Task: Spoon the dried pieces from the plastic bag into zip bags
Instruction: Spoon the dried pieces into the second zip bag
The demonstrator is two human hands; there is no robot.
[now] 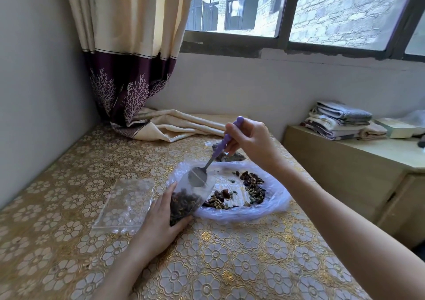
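The right hand (250,142) pinches the purple handle of a spoon (208,161), its metal bowl dipped into the mouth of a zip bag (190,196). The left hand (161,217) curls round that bag, which is partly filled with dark dried pieces and tilted over the edge of the open plastic bag (273,204), where more dried pieces (251,188) lie scattered. Empty zip bags (125,204) lie flat just to the left. All rests on a gold floral tablecloth (218,260). A cream-and-purple curtain (128,69) pools in the corner under the window (299,12); folded towels (340,120) sit on a cabinet (345,166) to the right.
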